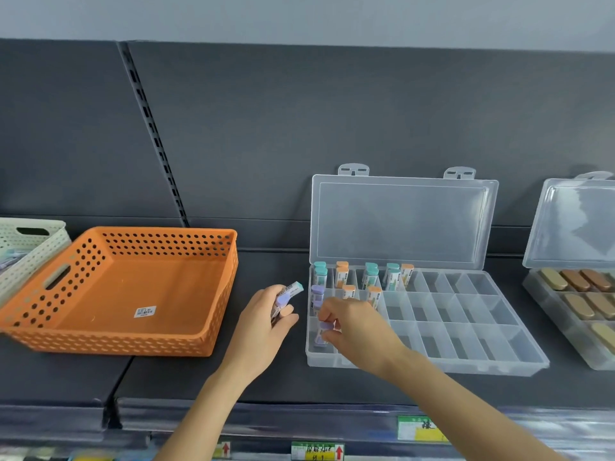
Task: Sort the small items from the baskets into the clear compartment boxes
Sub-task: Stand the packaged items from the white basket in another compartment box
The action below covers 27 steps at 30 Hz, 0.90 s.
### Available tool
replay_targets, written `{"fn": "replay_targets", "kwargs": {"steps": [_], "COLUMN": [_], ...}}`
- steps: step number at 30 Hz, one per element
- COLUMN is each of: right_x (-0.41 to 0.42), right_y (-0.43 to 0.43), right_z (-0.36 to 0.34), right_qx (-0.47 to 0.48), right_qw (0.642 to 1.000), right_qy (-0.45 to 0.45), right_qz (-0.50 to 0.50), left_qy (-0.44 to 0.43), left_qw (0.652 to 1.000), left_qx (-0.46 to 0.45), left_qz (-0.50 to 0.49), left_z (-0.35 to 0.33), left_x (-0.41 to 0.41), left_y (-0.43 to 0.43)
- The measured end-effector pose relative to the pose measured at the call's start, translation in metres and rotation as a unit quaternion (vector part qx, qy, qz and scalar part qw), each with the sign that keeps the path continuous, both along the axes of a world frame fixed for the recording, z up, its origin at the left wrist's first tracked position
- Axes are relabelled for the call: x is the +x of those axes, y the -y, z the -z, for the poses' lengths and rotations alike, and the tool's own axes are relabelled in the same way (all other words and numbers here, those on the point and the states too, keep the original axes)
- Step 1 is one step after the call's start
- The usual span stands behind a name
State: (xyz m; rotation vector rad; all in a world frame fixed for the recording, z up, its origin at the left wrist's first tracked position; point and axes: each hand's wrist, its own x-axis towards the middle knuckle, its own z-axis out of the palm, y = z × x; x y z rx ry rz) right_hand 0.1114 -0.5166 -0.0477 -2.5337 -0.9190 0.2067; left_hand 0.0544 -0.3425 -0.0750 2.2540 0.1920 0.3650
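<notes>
Filling clear plastic box [499, 367], most slots free; orange holed basket [100, 344] bare. Right hand [356, 327] pinches purple-capped tube [322, 332], left hand [263, 321] grips spare tubes [289, 294].

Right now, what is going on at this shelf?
A person is sorting small items. The left hand holds a few tubes beside the clear compartment box, and the right hand pinches a purple-capped tube in its near left compartment. The orange basket stands to the left with a label inside.
</notes>
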Motion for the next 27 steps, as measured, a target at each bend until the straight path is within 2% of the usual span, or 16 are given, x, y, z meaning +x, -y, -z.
{"fn": "replay_targets", "kwargs": {"steps": [14, 18, 22, 27], "right_x": [0.000, 0.005, 0.016, 0.030], "right_y": [-0.002, 0.002, 0.003, 0.000], "right_z": [-0.004, -0.017, -0.031, -0.046], "right_qx": [0.004, 0.062, 0.145, 0.232], "right_qw": [1.000, 0.997, 0.988, 0.970], "right_qy": [0.007, 0.036, 0.020, -0.021], "right_qz": [-0.009, 0.001, 0.047, 0.071], "left_qy": [0.014, 0.026, 0.039, 0.031], "left_qw": [1.000, 0.999, 0.998, 0.992], "left_qx": [-0.014, -0.019, -0.046, -0.088], "left_qz": [-0.010, -0.011, 0.005, 0.089], "left_z": [-0.007, -0.014, -0.027, -0.048], "left_x": [0.001, 0.002, 0.007, 0.012], "left_y": [0.002, 0.003, 0.009, 0.021]}}
